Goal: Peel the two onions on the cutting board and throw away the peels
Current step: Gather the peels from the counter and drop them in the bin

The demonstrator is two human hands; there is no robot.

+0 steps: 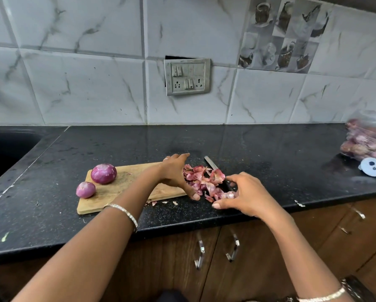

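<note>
Two peeled purple onions rest on the left of the wooden cutting board (pixel 119 188): a large onion (pixel 103 173) at the back and a small onion (pixel 85 189) at the front left edge. A heap of pink onion peels (pixel 204 180) lies on the black counter just right of the board. My left hand (pixel 175 174) is cupped against the heap's left side, fingers apart. My right hand (pixel 246 194) curves around the heap's right side, fingers touching the nearest peels. Neither hand has lifted anything.
A knife (pixel 211 163) lies under the peels, its blade pointing back. A few peel scraps (pixel 164 202) sit at the board's front edge. A bag of onions (pixel 367 141) and a white object (pixel 372 166) stand at far right. A sink (pixel 6 147) is at left.
</note>
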